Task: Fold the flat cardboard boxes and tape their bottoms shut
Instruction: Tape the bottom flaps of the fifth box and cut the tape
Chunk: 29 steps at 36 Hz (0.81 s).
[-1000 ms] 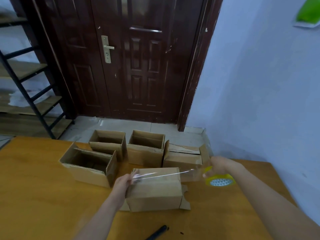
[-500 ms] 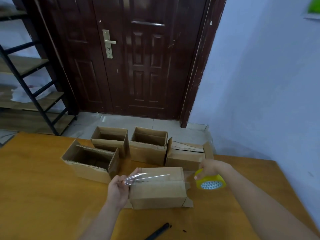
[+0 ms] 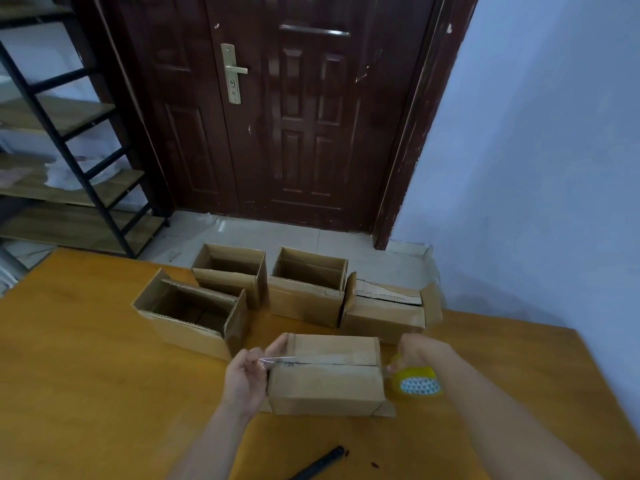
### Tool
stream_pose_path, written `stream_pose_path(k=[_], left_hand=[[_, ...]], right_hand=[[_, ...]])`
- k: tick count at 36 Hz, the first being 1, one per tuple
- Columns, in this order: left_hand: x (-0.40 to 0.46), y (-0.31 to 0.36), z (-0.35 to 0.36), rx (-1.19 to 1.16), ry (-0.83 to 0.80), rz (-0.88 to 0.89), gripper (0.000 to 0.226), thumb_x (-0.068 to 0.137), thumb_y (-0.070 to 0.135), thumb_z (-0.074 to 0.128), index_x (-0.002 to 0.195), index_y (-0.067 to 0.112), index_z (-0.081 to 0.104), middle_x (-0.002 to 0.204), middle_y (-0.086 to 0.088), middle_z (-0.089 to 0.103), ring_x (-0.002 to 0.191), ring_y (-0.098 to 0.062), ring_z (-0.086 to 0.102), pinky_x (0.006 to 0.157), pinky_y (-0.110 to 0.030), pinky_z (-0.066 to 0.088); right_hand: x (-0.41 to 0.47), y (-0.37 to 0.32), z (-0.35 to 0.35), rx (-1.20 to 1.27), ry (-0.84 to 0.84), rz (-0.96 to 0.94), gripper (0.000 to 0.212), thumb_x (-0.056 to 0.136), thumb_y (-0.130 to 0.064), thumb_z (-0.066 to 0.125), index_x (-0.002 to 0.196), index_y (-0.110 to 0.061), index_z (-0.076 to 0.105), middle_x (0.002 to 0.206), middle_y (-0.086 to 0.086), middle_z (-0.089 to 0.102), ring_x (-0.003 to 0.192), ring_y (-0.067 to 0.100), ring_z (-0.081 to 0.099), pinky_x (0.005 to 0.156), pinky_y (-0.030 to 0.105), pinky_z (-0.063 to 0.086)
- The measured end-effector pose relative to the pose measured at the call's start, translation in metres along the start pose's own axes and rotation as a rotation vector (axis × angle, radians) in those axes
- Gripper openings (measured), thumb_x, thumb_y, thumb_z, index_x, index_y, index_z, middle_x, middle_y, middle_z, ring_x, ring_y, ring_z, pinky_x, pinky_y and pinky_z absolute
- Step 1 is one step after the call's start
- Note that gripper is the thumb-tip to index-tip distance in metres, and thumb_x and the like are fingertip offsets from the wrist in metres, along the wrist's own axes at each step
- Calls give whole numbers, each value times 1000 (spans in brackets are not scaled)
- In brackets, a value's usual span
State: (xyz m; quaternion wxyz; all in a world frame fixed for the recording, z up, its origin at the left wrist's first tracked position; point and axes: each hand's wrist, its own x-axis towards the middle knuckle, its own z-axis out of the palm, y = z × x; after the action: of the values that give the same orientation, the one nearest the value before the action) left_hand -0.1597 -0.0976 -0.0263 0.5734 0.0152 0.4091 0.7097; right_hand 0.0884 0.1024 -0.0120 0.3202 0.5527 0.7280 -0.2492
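Four boxes (image 3: 308,292) formed on bench (image 3: 86,375); fifth box (image 3: 325,386) mid-taping, left hand (image 3: 244,377) pinching tape end (image 3: 273,359), right hand (image 3: 420,353) gripping tape roll (image 3: 417,381).

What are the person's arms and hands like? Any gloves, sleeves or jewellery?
Both arms are bare as far as the picture shows: no sleeves in view. The left hand and right hand wear no gloves, and I see no watch, rings or bracelets on either.
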Motion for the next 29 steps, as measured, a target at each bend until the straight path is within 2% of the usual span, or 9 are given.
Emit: stream_pose_path(k=[4, 10, 11, 13, 14, 16, 23, 26, 29], left_hand=[[-4, 0, 8, -23, -44, 26, 49, 90, 8, 32, 46, 13, 53, 122, -14, 64, 115, -29, 58, 91, -42, 43], [-1, 2, 7, 94, -45, 37, 54, 90, 7, 30, 56, 17, 70, 121, -5, 64, 114, -24, 57, 99, -44, 40], [2, 1, 5, 123, -34, 44, 50, 89, 6, 31, 62, 15, 72, 123, -5, 63, 114, -23, 57, 98, -43, 40], [9, -2, -6, 186, -2, 49, 37, 89, 5, 32, 96, -1, 68, 130, -5, 58, 111, -21, 58, 94, -41, 42], [13, -3, -12, 216, 17, 46, 39, 90, 5, 32, 116, -9, 57, 133, -6, 55, 111, -20, 57, 93, -40, 43], [19, -5, -21, 269, 51, 40, 46, 91, 6, 33, 133, -8, 44, 138, -8, 51, 113, -21, 56, 94, -39, 43], [25, -5, -33, 406, 102, -1, 41, 90, 5, 38, 127, 7, 56, 121, -11, 63, 112, -31, 58, 96, -42, 43], [26, -6, -38, 420, 133, -36, 30, 90, 3, 40, 112, 5, 61, 119, -10, 64, 109, -28, 59, 102, -44, 40], [27, -10, -41, 445, 160, -74, 23, 91, 1, 41, 96, 3, 63, 118, -5, 62, 104, -18, 57, 91, -37, 44]], right_hand=[[7, 1, 5, 28, -22, 3, 81, 74, -61, 67, 131, -6, 52, 126, 9, 58, 112, 27, 55, 95, 39, 47], [14, 1, 4, 22, -37, -14, 86, 74, -59, 69, 138, -7, 45, 135, 10, 53, 120, 29, 52, 101, 41, 44], [15, 1, 4, 24, -39, -16, 87, 74, -59, 68, 139, -7, 43, 136, 10, 52, 121, 29, 51, 102, 41, 43], [16, 1, 4, 18, -40, -20, 88, 75, -59, 68, 140, -7, 42, 137, 11, 51, 122, 29, 50, 101, 41, 43], [17, 2, 4, 14, -39, -21, 87, 75, -60, 68, 140, -8, 42, 137, 10, 51, 122, 29, 50, 101, 41, 43], [18, 4, 5, 14, -35, -22, 88, 75, -61, 67, 141, -9, 41, 139, 10, 49, 123, 29, 49, 102, 41, 42], [22, 8, 6, 11, -36, -33, 87, 77, -60, 65, 144, -11, 37, 146, 8, 42, 131, 28, 42, 106, 41, 38], [23, 10, 7, 13, -33, -45, 87, 78, -60, 65, 145, -11, 36, 148, 8, 39, 133, 28, 40, 106, 39, 36], [25, 10, 8, 18, -36, -50, 87, 78, -60, 64, 145, -12, 36, 149, 8, 39, 134, 28, 39, 107, 39, 36]])
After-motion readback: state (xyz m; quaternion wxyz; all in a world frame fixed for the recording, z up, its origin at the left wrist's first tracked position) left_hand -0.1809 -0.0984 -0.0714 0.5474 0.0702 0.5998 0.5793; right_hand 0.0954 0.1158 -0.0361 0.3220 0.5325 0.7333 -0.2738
